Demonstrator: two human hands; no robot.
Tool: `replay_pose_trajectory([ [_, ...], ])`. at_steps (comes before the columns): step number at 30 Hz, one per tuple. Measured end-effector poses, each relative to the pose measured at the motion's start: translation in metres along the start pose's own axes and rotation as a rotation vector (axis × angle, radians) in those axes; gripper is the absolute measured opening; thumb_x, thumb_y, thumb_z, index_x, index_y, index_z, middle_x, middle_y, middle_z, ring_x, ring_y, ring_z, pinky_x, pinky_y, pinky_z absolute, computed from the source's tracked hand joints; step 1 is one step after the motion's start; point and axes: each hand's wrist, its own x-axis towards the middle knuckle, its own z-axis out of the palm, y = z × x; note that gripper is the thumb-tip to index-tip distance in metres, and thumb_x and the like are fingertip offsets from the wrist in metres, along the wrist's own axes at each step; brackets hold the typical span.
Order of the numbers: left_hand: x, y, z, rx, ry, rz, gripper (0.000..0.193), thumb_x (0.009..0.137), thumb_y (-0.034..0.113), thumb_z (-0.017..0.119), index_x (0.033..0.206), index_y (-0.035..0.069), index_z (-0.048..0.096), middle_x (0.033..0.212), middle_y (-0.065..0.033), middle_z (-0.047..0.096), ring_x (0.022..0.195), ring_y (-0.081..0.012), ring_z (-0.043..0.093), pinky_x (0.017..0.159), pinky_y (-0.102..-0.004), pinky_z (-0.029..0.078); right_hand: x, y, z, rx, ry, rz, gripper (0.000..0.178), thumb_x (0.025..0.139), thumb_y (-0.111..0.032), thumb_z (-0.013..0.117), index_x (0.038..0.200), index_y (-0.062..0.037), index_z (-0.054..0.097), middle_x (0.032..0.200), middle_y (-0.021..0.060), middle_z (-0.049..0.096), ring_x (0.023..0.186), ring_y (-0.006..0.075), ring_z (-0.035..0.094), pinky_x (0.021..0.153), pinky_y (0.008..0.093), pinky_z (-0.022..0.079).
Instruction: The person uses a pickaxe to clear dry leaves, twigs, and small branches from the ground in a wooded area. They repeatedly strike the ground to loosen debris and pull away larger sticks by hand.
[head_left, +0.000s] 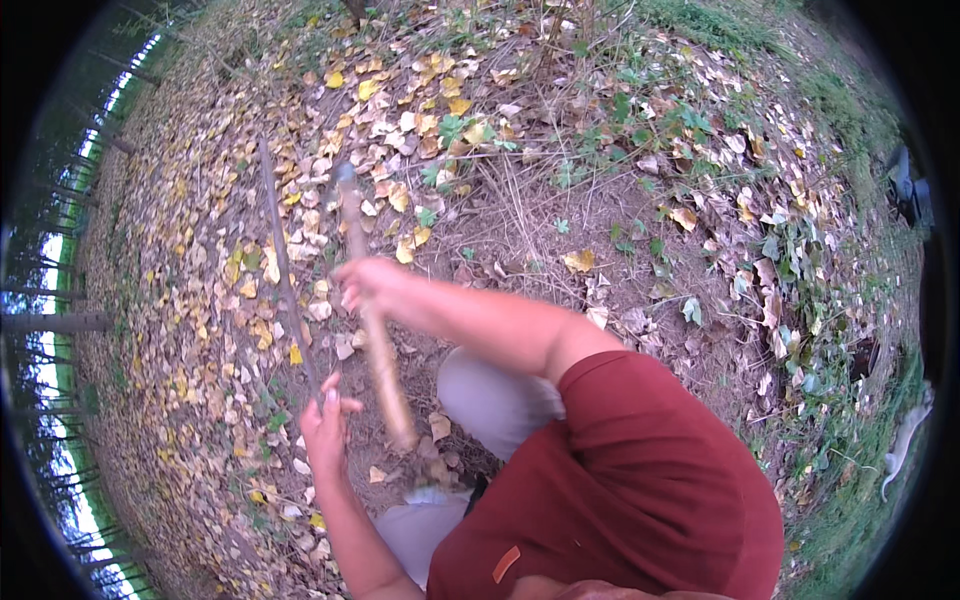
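My left hand (326,428) is closed on the lower end of a long, thin, dark stick (281,250), which slants up and away over the leaves. One or two of its fingers stick out to the right. My right hand (372,286) grips a wooden-handled tool (380,365) partway along its thick, pale brown shaft. At the tool's far end a small bluish-grey head shows, blurred, so its kind cannot be made out. Stick and tool lie side by side with a gap between them, the tool to the right.
Dry yellow and brown leaves (215,285) cover the ground, with bare soil (600,215) and green plants ahead. My bent knee (495,400) is close right of the tool. Tree trunks (55,323) line the far left; a pale object (905,445) lies on grass at far right.
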Motion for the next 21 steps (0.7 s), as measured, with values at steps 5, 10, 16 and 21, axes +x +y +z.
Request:
replay_pose_trajectory([
  [5,-0.034,-0.082,-0.078,-0.144,0.310,-0.131,0.032,0.090,0.026,0.048,0.114,0.006,0.053,0.057,0.0020,0.050,0.039,-0.0009,0.028,0.035,-0.0174,0.022,-0.019,-0.136,-0.157,-0.044,0.379,-0.438,0.016,0.079,-0.008,0.059,0.090,-0.0019,0.049,0.063,0.0028,0.048,0.047,0.0102,0.046,0.041,0.0194,0.043],
  [10,-0.026,-0.141,-0.112,-0.207,0.527,-0.263,0.032,0.091,0.030,0.045,0.111,0.007,0.054,0.053,0.0028,0.043,0.034,-0.0032,0.027,0.031,-0.0195,0.023,-0.054,-0.189,-0.314,0.437,0.679,-0.913,0.014,0.083,-0.009,0.056,0.086,-0.0021,0.044,0.065,0.0057,0.048,0.050,0.0141,0.049,0.046,0.0269,0.050],
  [16,-0.024,-0.149,-0.115,-0.221,0.477,-0.293,0.032,0.089,0.031,0.048,0.112,0.008,0.054,0.053,0.0043,0.038,0.037,-0.0029,0.028,0.032,-0.0189,0.023,-0.050,-0.106,-0.448,0.755,0.893,-0.812,0.015,0.087,-0.014,0.046,0.074,-0.0090,0.042,0.057,-0.0022,0.040,0.047,0.0097,0.040,0.043,0.0225,0.035],
  [21,-0.044,-0.166,-0.133,-0.279,0.563,-0.286,0.031,0.090,0.031,0.048,0.110,0.008,0.055,0.052,0.0042,0.038,0.037,-0.0031,0.028,0.032,-0.0192,0.023,-0.021,-0.122,-0.421,0.615,1.026,-0.748,0.009,0.081,-0.006,0.051,0.080,-0.0061,0.042,0.058,0.0015,0.043,0.045,0.0127,0.044,0.041,0.0280,0.040],
])
